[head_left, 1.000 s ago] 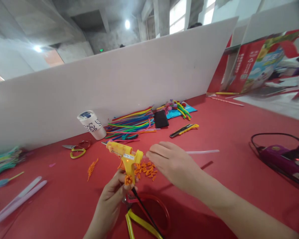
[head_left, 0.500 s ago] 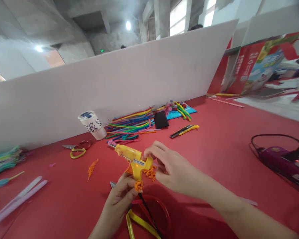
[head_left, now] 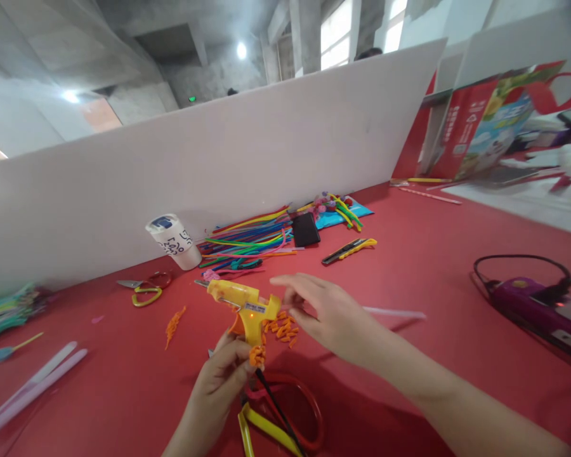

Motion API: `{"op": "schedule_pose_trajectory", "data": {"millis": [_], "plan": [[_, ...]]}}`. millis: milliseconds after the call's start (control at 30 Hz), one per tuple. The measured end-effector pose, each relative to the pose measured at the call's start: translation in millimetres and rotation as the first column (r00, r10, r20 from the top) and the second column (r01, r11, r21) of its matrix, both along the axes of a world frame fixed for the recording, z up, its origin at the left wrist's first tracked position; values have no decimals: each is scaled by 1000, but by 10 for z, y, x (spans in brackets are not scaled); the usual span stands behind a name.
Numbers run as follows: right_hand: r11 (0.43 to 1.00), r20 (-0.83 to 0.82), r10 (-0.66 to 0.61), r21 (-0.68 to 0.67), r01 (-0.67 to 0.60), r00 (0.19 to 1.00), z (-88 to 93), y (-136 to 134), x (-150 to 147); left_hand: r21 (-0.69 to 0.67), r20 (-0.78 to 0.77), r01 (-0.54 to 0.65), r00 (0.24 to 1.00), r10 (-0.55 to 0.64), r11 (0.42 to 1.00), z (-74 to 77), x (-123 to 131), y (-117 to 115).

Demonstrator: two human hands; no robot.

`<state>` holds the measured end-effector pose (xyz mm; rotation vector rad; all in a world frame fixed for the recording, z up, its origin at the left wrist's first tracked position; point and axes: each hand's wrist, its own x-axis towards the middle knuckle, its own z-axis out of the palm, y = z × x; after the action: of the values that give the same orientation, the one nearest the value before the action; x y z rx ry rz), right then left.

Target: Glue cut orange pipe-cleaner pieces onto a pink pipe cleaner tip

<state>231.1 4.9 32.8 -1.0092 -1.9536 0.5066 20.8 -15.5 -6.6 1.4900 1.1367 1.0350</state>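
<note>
A yellow hot glue gun (head_left: 235, 295) is gripped by its handle in my left hand (head_left: 221, 374), nozzle tilted up to the far left, a small light glowing on its side. A small crumpled orange pipe-cleaner piece (head_left: 257, 356) is also held at my left fingertips, in front of the handle's lower end. Just behind the gun's rear end, my right hand (head_left: 323, 317) is closed in a pinch around a long translucent glue stick (head_left: 394, 313). The stick sticks out to the right past the hand; its middle is hidden by my fingers.
Large red-and-yellow scissors (head_left: 309, 406) lie beneath my hands, near cut orange pieces (head_left: 283, 329). Farther back are smaller scissors (head_left: 147, 289), a white tumbler (head_left: 176, 244), colourful pipe cleaners (head_left: 252, 235), a yellow utility knife (head_left: 349, 251) and a purple device (head_left: 533, 311). A white partition (head_left: 219, 165) stands behind.
The glue gun in my left hand has shifted slightly left and down. My right fingers have drawn back from its rear end, and the glue stick now shows higher, right of the hand.
</note>
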Motion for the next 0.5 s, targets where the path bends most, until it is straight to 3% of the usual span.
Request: {"op": "schedule_pose_trajectory", "data": {"millis": [133, 267, 333, 433, 500], "plan": [[996, -123, -82, -44, 77, 989, -43, -2, -77, -2, 50, -59, 997, 59, 998, 10, 35, -25], [941, -312, -130, -337, 18, 941, -46, 40, -131, 17, 32, -7, 999, 7, 1000, 10, 98, -83], [916, -374, -157, -402, -7, 914, -13, 46, -126, 31, 21, 25, 999, -25, 999, -4, 132, -118], [946, -339, -188, -316, 77, 922, 71, 2, -86, 15, 71, -22, 997, 21, 1000, -27, 157, -147], [960, -204, -213, -225, 166, 956, 115, -47, -56, -5, 130, -61, 990, 61, 998, -29, 153, -143]]}}
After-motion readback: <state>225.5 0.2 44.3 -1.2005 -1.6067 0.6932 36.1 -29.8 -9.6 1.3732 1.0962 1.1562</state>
